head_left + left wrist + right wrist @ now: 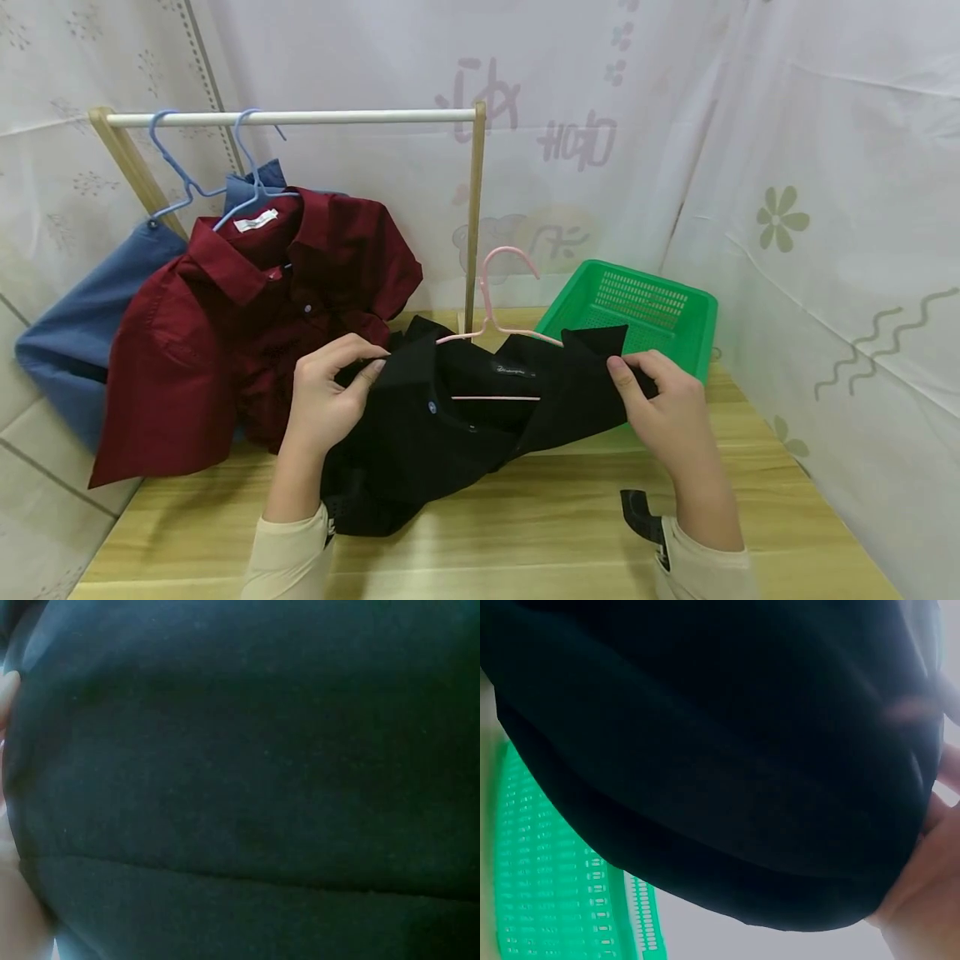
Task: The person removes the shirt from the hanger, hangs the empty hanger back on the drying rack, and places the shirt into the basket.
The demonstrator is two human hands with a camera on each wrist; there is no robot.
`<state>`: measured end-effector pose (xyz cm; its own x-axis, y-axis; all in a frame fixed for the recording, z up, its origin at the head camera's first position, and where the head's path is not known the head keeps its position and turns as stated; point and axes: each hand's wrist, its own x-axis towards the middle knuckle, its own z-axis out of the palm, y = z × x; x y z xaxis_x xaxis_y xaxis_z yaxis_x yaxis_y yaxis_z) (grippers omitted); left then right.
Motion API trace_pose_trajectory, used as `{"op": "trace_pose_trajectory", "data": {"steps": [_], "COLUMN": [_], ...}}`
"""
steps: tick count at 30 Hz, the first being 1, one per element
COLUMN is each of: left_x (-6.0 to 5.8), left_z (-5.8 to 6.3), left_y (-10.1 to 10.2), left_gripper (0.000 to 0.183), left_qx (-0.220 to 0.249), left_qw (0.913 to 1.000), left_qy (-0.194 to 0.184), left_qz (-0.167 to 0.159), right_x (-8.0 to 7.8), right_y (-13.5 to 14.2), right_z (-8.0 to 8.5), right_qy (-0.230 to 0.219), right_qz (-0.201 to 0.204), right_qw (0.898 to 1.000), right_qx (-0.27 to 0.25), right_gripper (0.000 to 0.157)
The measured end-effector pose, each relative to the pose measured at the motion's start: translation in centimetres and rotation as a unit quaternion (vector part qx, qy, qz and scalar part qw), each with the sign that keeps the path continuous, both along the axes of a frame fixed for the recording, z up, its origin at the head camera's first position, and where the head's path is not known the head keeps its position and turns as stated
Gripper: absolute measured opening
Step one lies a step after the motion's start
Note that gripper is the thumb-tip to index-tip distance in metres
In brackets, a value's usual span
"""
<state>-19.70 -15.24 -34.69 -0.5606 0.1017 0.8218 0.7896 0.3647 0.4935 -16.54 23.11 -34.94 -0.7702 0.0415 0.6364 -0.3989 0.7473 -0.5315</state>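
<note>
A black shirt [405, 433] with a collar is held up between both hands in the head view. Inside its neck sits a pink hanger [498, 325], its hook rising above the collar and its lower bar showing across the opening. My left hand [327, 392] pinches the shirt's shoulder on the left. On the other side my right hand [663, 400] pinches the other shoulder between thumb and fingers. Black cloth [247, 772] fills most of the left wrist view, and dark cloth [720, 765] covers much of the right wrist view.
On the left, a rack with a white rail [360, 117] carries a dark red shirt [255, 283] and a blue garment [67, 333] on blue hangers [258, 196]. Behind my right hand stands a green basket [705, 325]. Beneath everything is a wooden table [525, 533].
</note>
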Motion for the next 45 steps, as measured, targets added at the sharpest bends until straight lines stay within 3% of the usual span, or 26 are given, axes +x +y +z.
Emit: {"op": "trace_pose_trajectory", "data": {"steps": [9, 20, 34, 45], "left_x": [0.7, 1.2, 1.5, 1.6], "left_z": [-1.1, -1.8, -1.5, -1.7], "left_y": [-0.3, -0.1, 0.6, 0.8], "left_gripper": [0.025, 0.019, 0.019, 0.018], "left_qx": [-0.004, -0.018, -0.019, -0.022], "left_qw": [0.9995, 0.9978, 0.9971, 0.9980], "left_qy": [-0.030, -0.063, -0.073, -0.059], "left_qz": [0.002, 0.012, 0.006, 0.009], "right_x": [0.3, 0.4, 0.4, 0.3], "right_y": [0.3, -0.2, -1.7, -3.5], "right_z": [-0.7, -1.0, -0.6, 0.0], "right_qy": [-0.011, 0.008, 0.049, 0.074], "right_qz": [0.034, 0.059, 0.067, 0.080], "right_qw": [0.997, 0.994, 0.993, 0.992], "right_qx": [0.063, 0.096, 0.080, 0.061], "right_gripper": [0.015, 0.007, 0.005, 0.006]}}
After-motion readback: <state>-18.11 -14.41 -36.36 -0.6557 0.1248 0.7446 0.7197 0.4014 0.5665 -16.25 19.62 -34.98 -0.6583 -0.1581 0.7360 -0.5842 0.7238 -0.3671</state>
